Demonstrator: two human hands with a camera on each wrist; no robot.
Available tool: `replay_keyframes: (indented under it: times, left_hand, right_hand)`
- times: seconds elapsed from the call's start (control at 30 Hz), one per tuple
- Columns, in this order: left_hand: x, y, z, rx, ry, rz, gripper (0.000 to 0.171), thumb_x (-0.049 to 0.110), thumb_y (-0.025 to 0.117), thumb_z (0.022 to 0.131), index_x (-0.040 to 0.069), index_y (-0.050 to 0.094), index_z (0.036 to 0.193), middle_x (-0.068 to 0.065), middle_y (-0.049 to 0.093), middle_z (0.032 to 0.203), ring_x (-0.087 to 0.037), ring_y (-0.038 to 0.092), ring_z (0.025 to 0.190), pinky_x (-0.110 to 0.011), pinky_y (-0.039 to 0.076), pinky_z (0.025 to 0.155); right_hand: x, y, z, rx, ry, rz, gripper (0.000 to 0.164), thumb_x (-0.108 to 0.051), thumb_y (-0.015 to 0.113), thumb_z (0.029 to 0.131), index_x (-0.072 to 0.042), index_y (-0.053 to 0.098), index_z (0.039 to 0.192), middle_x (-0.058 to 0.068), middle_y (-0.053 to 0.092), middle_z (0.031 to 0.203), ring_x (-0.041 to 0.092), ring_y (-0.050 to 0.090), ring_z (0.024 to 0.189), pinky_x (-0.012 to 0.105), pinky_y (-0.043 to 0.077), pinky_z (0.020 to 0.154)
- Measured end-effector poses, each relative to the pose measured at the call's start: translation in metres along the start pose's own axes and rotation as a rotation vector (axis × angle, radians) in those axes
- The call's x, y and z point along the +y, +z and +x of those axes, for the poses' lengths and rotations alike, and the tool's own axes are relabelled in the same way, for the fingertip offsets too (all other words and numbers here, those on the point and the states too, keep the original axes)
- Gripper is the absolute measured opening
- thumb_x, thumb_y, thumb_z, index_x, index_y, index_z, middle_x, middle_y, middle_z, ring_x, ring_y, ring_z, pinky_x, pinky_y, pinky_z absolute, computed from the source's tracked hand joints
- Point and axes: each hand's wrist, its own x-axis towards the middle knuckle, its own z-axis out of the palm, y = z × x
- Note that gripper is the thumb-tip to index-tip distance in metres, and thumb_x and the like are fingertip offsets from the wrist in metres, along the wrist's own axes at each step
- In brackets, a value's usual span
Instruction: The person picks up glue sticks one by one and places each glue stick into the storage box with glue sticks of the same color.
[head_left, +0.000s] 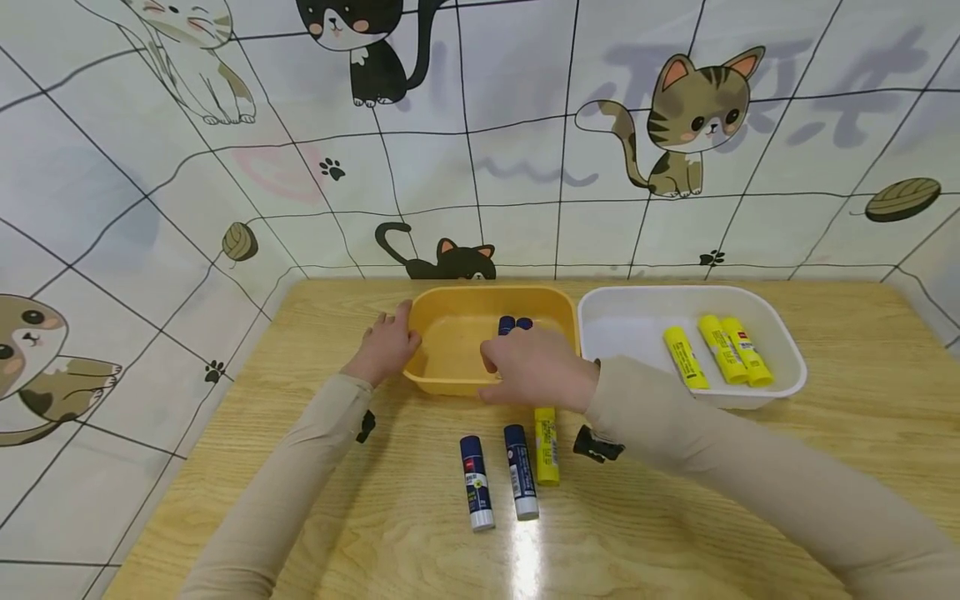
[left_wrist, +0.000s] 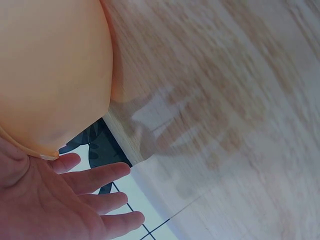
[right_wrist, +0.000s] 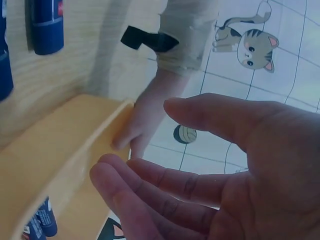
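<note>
There are two trays side by side on the wooden bench (head_left: pixel 637 533): one orange tray (head_left: pixel 450 352) and, at its right, one white tray (head_left: pixel 618 333). I count eight glue sticks in view, four blue and four yellow. Two blue glue sticks (head_left: pixel 507 322) are in the orange tray, near its right side and partly hidden by the right hand (head_left: pixel 538 367). Two other blue sticks (head_left: pixel 477 483) lie on the bench in front, apart from each other. One yellow stick (head_left: pixel 547 450) lies just beside the right one of these. Three yellow sticks (head_left: pixel 686 360) are in the white tray; two of them lie close together.

The right hand is above the orange tray and holds nothing; its thumb is well apart from its fingers (right_wrist: pixel 167 200), which are slightly bent. The left hand (head_left: pixel 386 346) is at the left rim of the orange tray, with its fingers (left_wrist: pixel 95 179) straight and a little spread.
</note>
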Motion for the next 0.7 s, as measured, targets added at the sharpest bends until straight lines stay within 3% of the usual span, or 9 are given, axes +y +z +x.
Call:
replay_keyframes:
  times: [0.13,0.27,0.37,0.7]
  left_hand:
    - [0.0,0.0,0.0,0.004,0.002,-0.001,0.058,0.018,0.037,0.097,-0.001,0.019,0.148,-0.034,0.04,0.14,-0.052,0.023,0.135,-0.065,0.02,0.105]
    - [0.0,-0.001,0.0,0.0,-0.002,-0.003,0.058,0.017,0.037,0.097,-0.001,0.018,0.148,-0.034,0.04,0.14,-0.052,0.023,0.136,-0.065,0.019,0.106]
    - [0.0,-0.002,0.001,-0.002,-0.005,-0.003,0.058,0.018,0.037,0.097,-0.001,0.017,0.149,-0.034,0.038,0.141,-0.052,0.021,0.136,-0.065,0.019,0.106]
    - [-0.001,0.0,0.001,-0.008,-0.002,-0.007,0.059,0.018,0.037,0.096,-0.001,0.018,0.149,-0.034,0.037,0.142,-0.052,0.021,0.136,-0.065,0.018,0.106]
  right_hand:
    - [0.0,0.012,-0.015,0.009,-0.028,0.041,0.026,-0.031,0.072,0.084,-0.01,0.058,0.079,-0.004,0.044,0.057,0.013,0.043,0.051,0.026,0.031,0.045]
    - [0.004,0.027,-0.031,0.025,-0.02,0.019,0.026,-0.03,0.074,0.082,-0.011,0.057,0.076,-0.004,0.04,0.054,0.011,0.04,0.047,0.025,0.03,0.043]
    - [0.009,0.041,-0.038,0.053,0.017,-0.025,0.027,-0.031,0.077,0.081,-0.012,0.059,0.074,-0.004,0.044,0.053,0.012,0.044,0.046,0.026,0.034,0.041]
    - [0.023,0.077,-0.036,0.034,0.159,-0.065,0.042,-0.04,0.072,0.085,-0.014,0.05,0.059,-0.004,0.041,0.046,0.012,0.041,0.042,0.025,0.031,0.044]
